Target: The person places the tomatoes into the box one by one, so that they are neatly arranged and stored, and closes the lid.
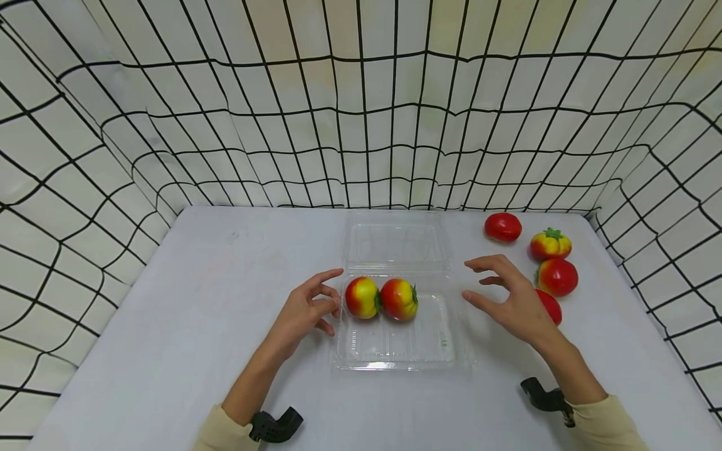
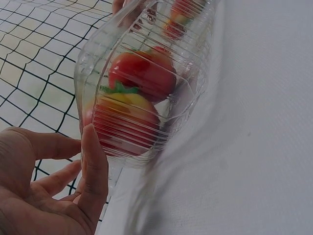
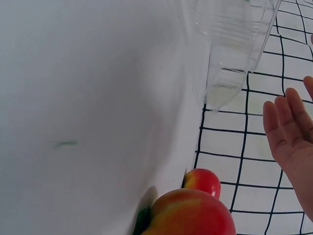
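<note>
A clear plastic clamshell box (image 1: 395, 347) lies on the table with its lid (image 1: 395, 244) folded back. Two red-and-yellow tomatoes (image 1: 361, 297) sit side by side in its upper left part, one showing a green stem top. My left hand (image 1: 307, 310) is at the box's left side; in the left wrist view its thumb (image 2: 94, 161) and fingers pinch the rim beside a tomato (image 2: 127, 122). To the right of the box, my right hand (image 1: 510, 300) hovers with nothing in it, its fingers bent and spread from the thumb. That hand partly hides a red tomato (image 1: 549, 305).
Several more tomatoes stand at the right of the white table (image 1: 186, 326): a red one (image 1: 502, 227) at the back, a red-yellow one (image 1: 550, 244), and another red one (image 1: 557, 277). Black netting (image 1: 366, 131) over white walls encloses the back and both sides.
</note>
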`<state>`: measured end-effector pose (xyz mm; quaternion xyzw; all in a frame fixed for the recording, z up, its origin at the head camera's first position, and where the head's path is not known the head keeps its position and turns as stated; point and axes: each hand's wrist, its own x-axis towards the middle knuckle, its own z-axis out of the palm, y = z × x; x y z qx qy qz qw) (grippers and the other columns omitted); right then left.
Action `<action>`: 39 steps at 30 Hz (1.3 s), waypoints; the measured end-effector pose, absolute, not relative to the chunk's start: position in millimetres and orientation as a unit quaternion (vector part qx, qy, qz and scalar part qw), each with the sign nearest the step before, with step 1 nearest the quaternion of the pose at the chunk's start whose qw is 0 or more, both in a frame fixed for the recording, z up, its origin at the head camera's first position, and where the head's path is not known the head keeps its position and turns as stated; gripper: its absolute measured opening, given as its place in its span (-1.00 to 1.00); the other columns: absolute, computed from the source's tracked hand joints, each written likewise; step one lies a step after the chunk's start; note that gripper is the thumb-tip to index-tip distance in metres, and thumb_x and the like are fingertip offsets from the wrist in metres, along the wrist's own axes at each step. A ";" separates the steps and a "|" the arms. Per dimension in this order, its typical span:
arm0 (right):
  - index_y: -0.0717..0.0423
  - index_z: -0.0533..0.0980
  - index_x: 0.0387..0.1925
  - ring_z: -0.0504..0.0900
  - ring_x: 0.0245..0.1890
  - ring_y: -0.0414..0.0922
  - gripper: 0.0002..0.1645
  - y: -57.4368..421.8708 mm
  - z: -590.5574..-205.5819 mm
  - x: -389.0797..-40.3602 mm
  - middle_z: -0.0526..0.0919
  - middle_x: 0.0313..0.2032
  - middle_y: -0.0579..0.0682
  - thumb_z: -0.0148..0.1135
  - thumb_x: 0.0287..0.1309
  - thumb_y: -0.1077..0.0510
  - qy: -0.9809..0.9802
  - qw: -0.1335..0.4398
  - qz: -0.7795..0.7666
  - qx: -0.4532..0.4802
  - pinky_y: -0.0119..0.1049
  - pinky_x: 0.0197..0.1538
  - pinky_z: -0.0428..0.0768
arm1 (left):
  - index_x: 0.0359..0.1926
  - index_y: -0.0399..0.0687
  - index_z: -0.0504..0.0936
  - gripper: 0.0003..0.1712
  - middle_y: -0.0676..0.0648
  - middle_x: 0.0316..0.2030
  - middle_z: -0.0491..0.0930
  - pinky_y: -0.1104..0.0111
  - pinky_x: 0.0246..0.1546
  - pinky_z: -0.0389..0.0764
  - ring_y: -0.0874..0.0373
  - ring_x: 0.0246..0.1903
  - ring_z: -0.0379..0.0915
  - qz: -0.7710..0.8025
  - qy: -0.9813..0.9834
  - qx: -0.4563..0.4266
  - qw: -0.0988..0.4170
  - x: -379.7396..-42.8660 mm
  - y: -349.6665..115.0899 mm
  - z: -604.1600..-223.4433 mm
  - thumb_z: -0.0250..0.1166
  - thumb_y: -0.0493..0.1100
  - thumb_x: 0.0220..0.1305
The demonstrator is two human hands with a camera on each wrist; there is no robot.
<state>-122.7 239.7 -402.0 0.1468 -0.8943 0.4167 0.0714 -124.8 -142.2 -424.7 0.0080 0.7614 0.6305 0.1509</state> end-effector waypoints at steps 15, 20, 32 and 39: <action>-0.08 0.52 0.30 0.58 0.16 -0.05 -0.39 259.1 -403.8 -114.6 0.60 0.21 0.02 0.48 0.24 0.08 -0.902 0.084 0.410 0.110 -0.63 0.05 0.59 | 0.51 0.05 0.37 -0.32 -0.17 -0.13 0.55 0.34 -0.43 0.77 0.06 -0.34 0.58 0.628 0.764 0.012 0.150 -126.1 -141.1 -423.9 0.23 -0.27 0.40; -0.11 0.52 0.30 0.57 0.14 -0.23 -0.38 263.1 -406.1 -110.8 0.61 0.21 0.03 0.49 0.23 0.05 -0.907 0.085 0.400 0.101 -0.58 0.05 0.62 | 0.51 0.06 0.38 -0.32 -0.18 -0.13 0.55 0.34 -0.42 0.77 0.04 -0.33 0.59 0.628 0.764 0.012 0.149 -125.7 -141.9 -423.6 0.23 -0.27 0.40; -0.02 0.51 0.32 0.44 0.06 -0.62 -0.34 277.8 -406.4 -107.0 0.61 0.20 0.09 0.50 0.20 0.16 -0.901 0.101 0.410 0.100 -0.78 0.02 0.52 | 0.51 0.07 0.38 -0.32 -0.17 -0.13 0.55 0.35 -0.42 0.77 0.02 -0.31 0.59 0.629 0.763 0.012 0.148 -125.2 -142.1 -425.1 0.23 -0.27 0.40; -0.01 0.46 0.35 0.48 0.04 -0.50 -0.30 294.1 -403.0 -104.2 0.56 0.23 0.10 0.49 0.21 0.15 -0.908 0.092 0.404 0.065 -0.69 -0.11 0.60 | 0.50 0.10 0.39 -0.32 -0.17 -0.12 0.55 0.35 -0.41 0.77 0.01 -0.31 0.60 0.626 0.765 0.011 0.147 -124.7 -142.2 -426.5 0.23 -0.27 0.40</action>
